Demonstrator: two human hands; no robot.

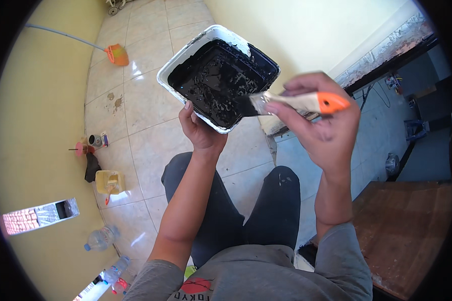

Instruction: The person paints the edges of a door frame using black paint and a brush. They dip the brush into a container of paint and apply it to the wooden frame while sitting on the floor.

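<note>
A white square plastic container (216, 75) is coated inside with glossy black paint. My left hand (201, 128) grips its near left side from below, tilting it up in front of me at the upper middle of the view. My right hand (324, 120) is closed around a paintbrush (301, 103) with a pale handle and orange end, fingers and thumb near the metal band. The brush's dark bristles point left and overlap the container's right part; whether they touch the paint I cannot tell.
On the tiled floor (145, 115) are an orange broom (116, 55), small cans (95, 141), a yellow tub (105, 181) and plastic bottles (100, 238) along the left wall. At my right are a brown wooden board (402, 226) and a doorway with dark edges, wires and a metal pot (391, 163).
</note>
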